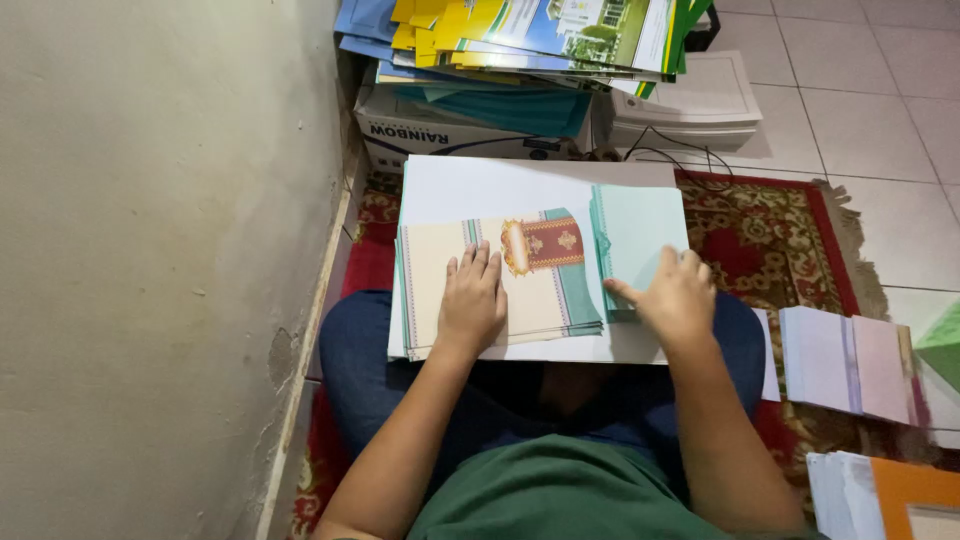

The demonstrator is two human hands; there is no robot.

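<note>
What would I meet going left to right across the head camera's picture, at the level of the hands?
Wall → left hand on the patterned cards → right hand by the green cards → red rug → pale paper stack.

the printed cards (520, 285) in the middle of the frame are smooth paper, the board (500, 190) under them matt white; the rug (780, 250) at right is woven cloth, the wall (150, 250) at left rough plaster.

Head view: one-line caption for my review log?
Left hand flat on patterned cards, right hand on teal stack.
</note>
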